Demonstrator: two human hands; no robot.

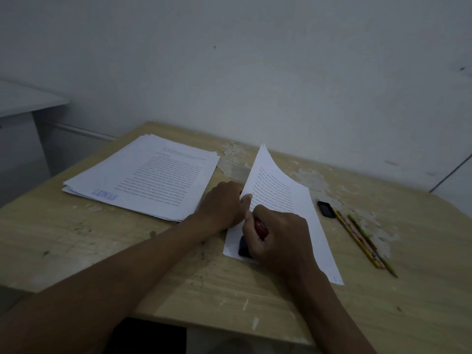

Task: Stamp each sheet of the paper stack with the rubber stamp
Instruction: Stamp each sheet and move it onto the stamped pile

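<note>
- The right hand [278, 238] grips the rubber stamp [246, 247], pressing it on the sheet [293, 213].
- The left hand [222, 204] pinches that sheet's lifted edge.
- The stamped pile [143, 177] lies left of the sheet.

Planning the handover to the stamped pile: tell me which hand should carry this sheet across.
Left. The left hand already pinches the lifted sheet at its edge and lies nearer the stamped pile. The right hand is busy gripping the rubber stamp.

Head cam looks fwd/down, close over the table [76, 238].
</note>
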